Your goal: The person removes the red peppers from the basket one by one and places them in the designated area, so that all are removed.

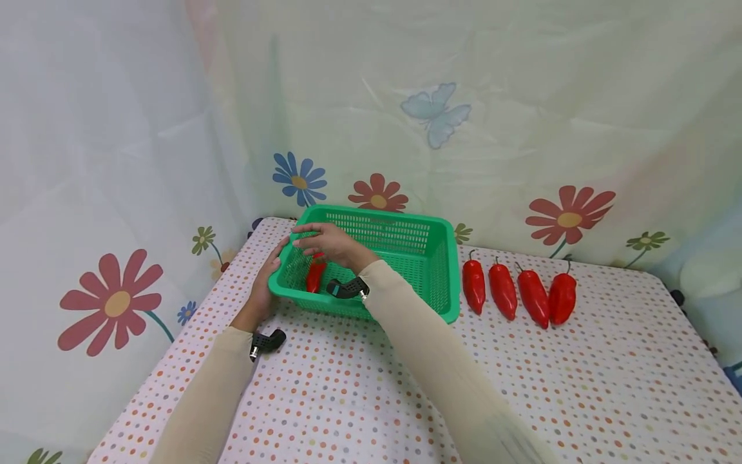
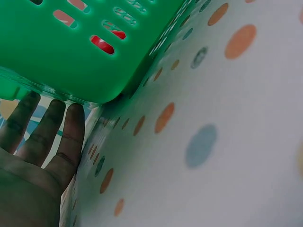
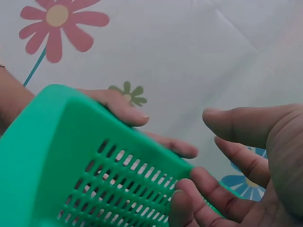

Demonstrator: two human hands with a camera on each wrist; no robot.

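Observation:
A green plastic basket (image 1: pixel 379 309) with slotted walls stands on the dotted cloth. Inside its left end lies a red pepper (image 1: pixel 315 276), glimpsed through the slots in the left wrist view. My left hand (image 1: pixel 265 283) is at the basket's left outer side. Its fingers (image 2: pixel 71 137) reach straight to the wall in the left wrist view, and its thumb shows by the rim in the right wrist view. Over the basket's left end hovers my right hand (image 1: pixel 333 246), fingers loosely spread and nothing held between thumb and fingers (image 3: pixel 227 196).
Several red peppers (image 1: pixel 502 291) lie in a row on the cloth to the right of the basket, stems pointing away. A flower-printed curtain (image 1: pixel 359 96) hangs behind and at the left of the dotted tablecloth (image 1: pixel 324 386).

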